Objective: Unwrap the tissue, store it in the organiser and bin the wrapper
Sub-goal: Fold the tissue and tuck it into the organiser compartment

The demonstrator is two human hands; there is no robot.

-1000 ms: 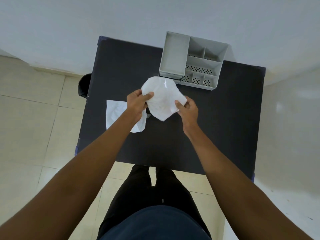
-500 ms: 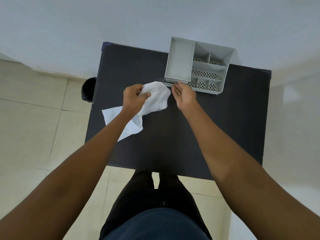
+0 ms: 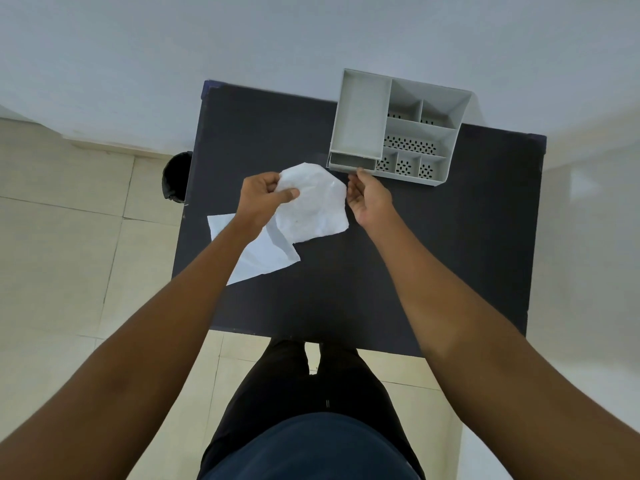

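A crinkled white tissue (image 3: 313, 204) hangs spread out above the black table (image 3: 433, 254). My left hand (image 3: 263, 199) pinches its left side between thumb and fingers. My right hand (image 3: 369, 197) is at its right edge with curled fingers on it. A second white sheet (image 3: 263, 252), flat and smooth like a wrapper, lies on the table under my left wrist. The grey organiser (image 3: 360, 126) stands just beyond my right hand, its long left compartment and the small ones holding nothing. A black bin (image 3: 176, 181) sits on the floor left of the table.
The table stands against a pale wall. Its near edge is in front of my legs. Beige floor tiles show to the left, and the bin is partly hidden behind the table's left edge.
The tissue was bunched in my left hand half a second ago and now hangs wider. My right hand, then apart from it, has come onto its right edge.
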